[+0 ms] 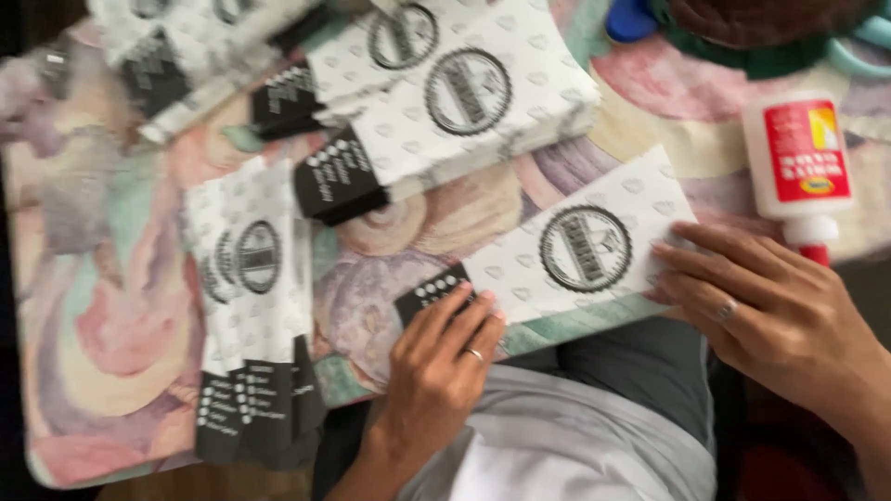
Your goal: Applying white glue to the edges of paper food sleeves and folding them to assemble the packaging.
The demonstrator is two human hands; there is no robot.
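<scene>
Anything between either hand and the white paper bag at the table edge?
Nothing visible. The left hand lies flat on the black end of the paper bag; the right hand presses its other end. The glue bottle stands beyond, clear of both.

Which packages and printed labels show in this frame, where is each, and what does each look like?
Paper bag: table's near edge, under both hands; white, black round emblem, black end.
Bag stack: top centre; same white and black print.
Bag pile: left; white, black ends toward the viewer.
Glue bottle: right; white, red label, red tip.
</scene>
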